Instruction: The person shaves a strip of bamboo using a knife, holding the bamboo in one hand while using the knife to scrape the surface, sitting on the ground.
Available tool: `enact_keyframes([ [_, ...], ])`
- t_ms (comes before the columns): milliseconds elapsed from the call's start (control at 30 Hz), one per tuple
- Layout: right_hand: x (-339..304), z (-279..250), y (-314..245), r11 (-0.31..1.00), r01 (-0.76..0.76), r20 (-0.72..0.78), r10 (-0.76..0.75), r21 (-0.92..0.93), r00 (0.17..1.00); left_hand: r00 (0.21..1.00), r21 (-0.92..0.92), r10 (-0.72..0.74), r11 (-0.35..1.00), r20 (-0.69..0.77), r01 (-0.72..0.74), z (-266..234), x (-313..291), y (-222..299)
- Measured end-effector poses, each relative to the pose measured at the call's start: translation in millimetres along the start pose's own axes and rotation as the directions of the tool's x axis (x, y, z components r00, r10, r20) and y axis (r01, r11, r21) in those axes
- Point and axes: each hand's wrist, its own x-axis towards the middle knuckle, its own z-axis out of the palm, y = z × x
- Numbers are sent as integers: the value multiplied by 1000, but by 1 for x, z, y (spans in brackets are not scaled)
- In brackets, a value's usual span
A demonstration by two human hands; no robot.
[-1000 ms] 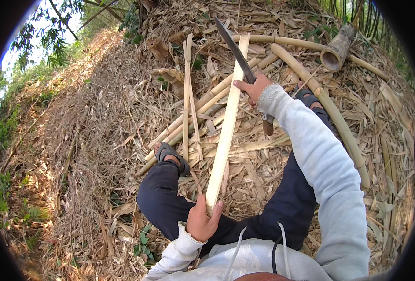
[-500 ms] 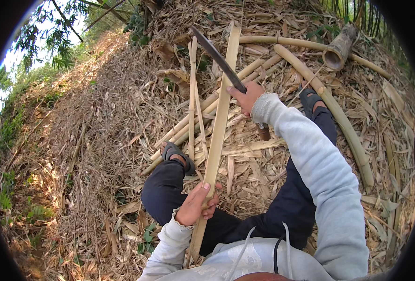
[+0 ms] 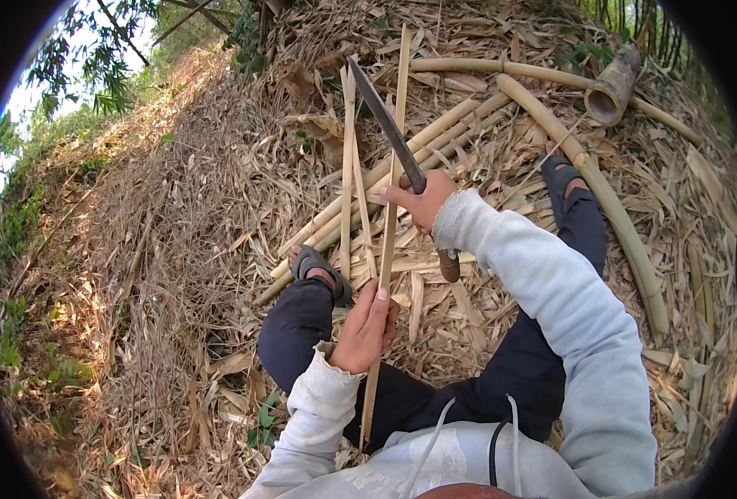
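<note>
The left hand (image 3: 364,333) is wrapping around the lower half of a long bamboo strip (image 3: 387,241), its thumb lying along it. The right hand (image 3: 428,202) is closing around a machete (image 3: 387,123) near the base of the blade, thumb extending across the strip; the brown handle end is jutting out below. The dark blade is slanting up to the left, crossing over the strip; whether they are touching, I cannot tell. The strip is running upright between the sandaled feet, showing a narrow side. Two thin bamboo slats (image 3: 347,175) are lying just left of it. Beyond, bamboo poles (image 3: 443,125) are stretching diagonally, a curved bamboo pole (image 3: 603,183) is bending down the right, and a hollow bamboo section (image 3: 613,87) is lying upper right.
</note>
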Motion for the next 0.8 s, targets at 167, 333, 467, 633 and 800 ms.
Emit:
enact_keyframes([
  [167,4,-5,-3,991,-38,-32,42,128,999,961,-278,-101,945,258,174,-3,-7,-5],
  [333,2,-9,-5,964,-57,-48,72,260,996,946,-546,-135,789,293,282,-7,-1,1],
  [467,-3,-7,1,982,-28,-65,41,188,997,914,-669,-104,650,392,361,-12,1,10],
  [633,-6,2,-4,976,-24,16,21,217,1000,929,-683,-19,672,370,286,-50,9,50],
  [800,1,1,0,929,-96,13,98,358,995,960,-640,84,761,266,111,-106,70,97],
])
